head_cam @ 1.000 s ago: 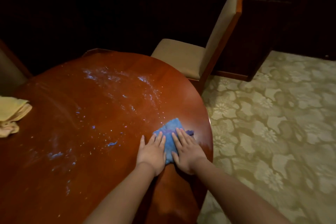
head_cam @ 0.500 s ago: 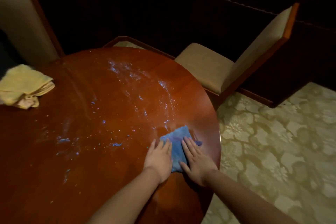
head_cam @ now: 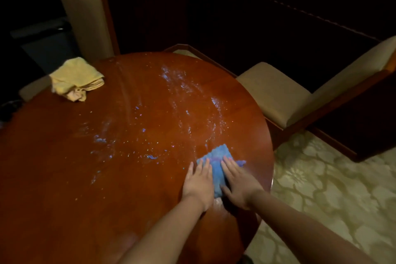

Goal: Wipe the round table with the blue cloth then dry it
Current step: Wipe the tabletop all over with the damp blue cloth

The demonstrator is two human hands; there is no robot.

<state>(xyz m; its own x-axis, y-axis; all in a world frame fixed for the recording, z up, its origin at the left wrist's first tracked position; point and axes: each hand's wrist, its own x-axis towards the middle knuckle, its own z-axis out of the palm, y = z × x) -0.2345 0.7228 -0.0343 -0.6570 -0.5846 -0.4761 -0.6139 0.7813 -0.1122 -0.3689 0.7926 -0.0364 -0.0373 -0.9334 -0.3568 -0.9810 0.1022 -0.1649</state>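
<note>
The round table (head_cam: 64, 178) is glossy reddish-brown wood, with wet streaks and droplets glinting across its middle and right side. The blue cloth (head_cam: 216, 162) lies flat near the table's right edge. My left hand (head_cam: 198, 182) presses on the cloth's left part with straight fingers. My right hand (head_cam: 239, 180) presses on its right part, fingers spread flat. Both forearms reach in from the bottom of the view. A crumpled yellow cloth (head_cam: 76, 78) lies at the table's far left.
A beige padded chair (head_cam: 276, 94) stands to the right of the table. Another beige chair (head_cam: 85, 17) stands behind it at the far left. Patterned cream carpet (head_cam: 332, 188) covers the floor on the right. The background is dark.
The view has swung left, bringing the yellow cloth and the left chair further in. Both hands stay flat on the blue cloth near the right edge.
</note>
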